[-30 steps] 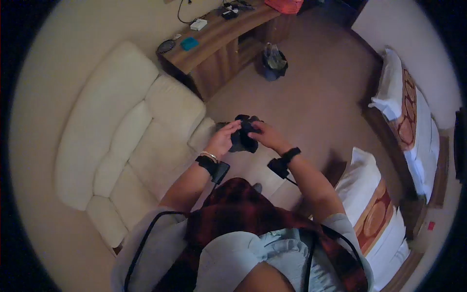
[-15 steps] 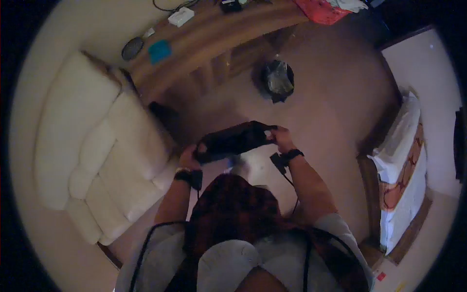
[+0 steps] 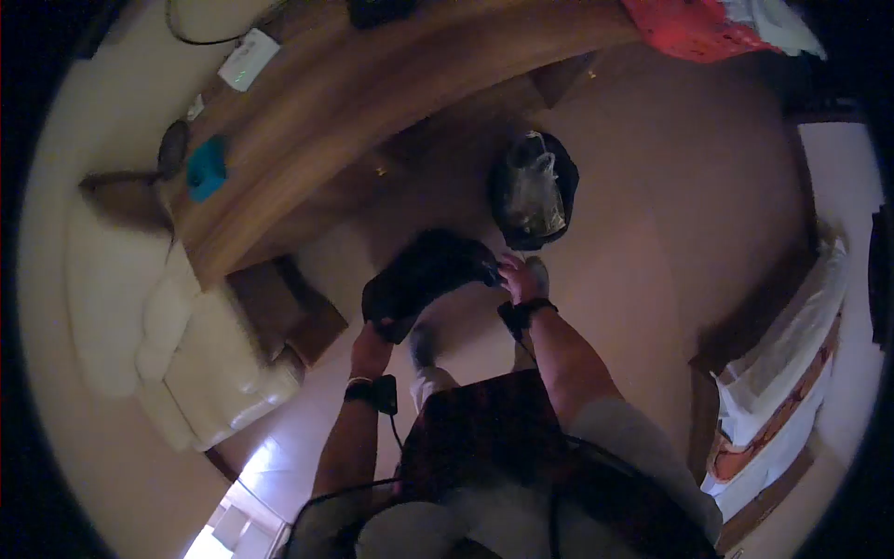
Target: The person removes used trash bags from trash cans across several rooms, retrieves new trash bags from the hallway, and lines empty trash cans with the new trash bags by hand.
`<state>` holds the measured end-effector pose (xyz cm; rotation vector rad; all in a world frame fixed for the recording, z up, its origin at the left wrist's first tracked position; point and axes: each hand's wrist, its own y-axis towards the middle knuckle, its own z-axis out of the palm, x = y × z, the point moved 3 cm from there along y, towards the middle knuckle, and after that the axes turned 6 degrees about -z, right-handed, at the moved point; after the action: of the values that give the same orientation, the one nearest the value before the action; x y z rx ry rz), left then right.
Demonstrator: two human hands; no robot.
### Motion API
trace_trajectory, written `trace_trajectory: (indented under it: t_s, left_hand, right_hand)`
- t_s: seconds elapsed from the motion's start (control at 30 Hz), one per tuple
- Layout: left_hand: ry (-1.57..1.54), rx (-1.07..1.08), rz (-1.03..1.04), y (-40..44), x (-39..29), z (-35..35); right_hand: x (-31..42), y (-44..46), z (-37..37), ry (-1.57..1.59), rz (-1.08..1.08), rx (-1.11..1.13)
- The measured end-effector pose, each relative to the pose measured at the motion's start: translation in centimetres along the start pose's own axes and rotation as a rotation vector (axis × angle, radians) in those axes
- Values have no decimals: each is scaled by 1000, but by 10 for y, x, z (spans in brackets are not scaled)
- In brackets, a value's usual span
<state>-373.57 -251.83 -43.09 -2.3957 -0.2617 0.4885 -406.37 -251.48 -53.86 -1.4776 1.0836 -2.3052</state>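
A long black item (image 3: 426, 278), soft-looking and bent in the middle, is held out in front of me between both hands. It is too dark to make out its kind. My left hand (image 3: 372, 347) is closed on its lower left end, with some fingers hidden by it. At its right end, the fingers of my right hand (image 3: 517, 278) are closed on the edge. Just beyond the right hand stands a round black bin (image 3: 504, 200) with a clear plastic bag (image 3: 537, 197) in it. My feet are on the floor under the item.
A long wooden counter (image 3: 372, 102) curves across the far side, bearing a white box (image 3: 249, 60), a teal item (image 3: 207, 169) and a red bag (image 3: 694, 33). A cream sofa (image 3: 200, 359) is at left, with a brown box-like piece (image 3: 296, 312) beside it. Bedding (image 3: 778, 391) lies at right.
My view has moved forward, so the counter and bin appear nearer. The black item, still in both hands, has tilted and bent more, and its right end is now close to the bin.
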Motion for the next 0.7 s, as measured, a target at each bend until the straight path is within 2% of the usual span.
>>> trace_trajectory:
  t_s: [0.03,0.1,0.13,0.2,0.27,0.4,0.47,0.5,0.57,0.63,0.7]
  left_hand:
    - [-258,-34,-25,24,32,36]
    - [-511,-67,-83,33,28,63]
    - [-1254,57,-246,28,2,61]
    - [-1999,161,-421,19,-40,53]
    - [-2027,165,-250,15,-60,48]
    - [-2046,81,-336,13,-33,66]
    - [-1854,49,-265,8,-34,62]
    - [-2034,5,-287,8,-37,67]
    - [-2024,-3,-336,3,-25,73]
    - [-2031,3,-356,3,-13,80]
    - [-2058,-22,-428,3,-13,82]
  right_hand:
    - [-10,19,-16,38,22,-28]
    - [-30,46,-45,102,109,-121]
    - [-42,57,-58,135,150,-163]
    - [-66,77,-77,213,231,-230]
    - [-87,89,-88,289,289,-285]
    - [-115,110,-95,398,348,-369]
    - [-116,116,-97,435,368,-401]
    - [-116,120,-101,450,376,-425]
    - [-100,109,-102,460,387,-477]
    - [-72,86,-103,409,317,-536]
    - [-47,74,-102,290,156,-512]
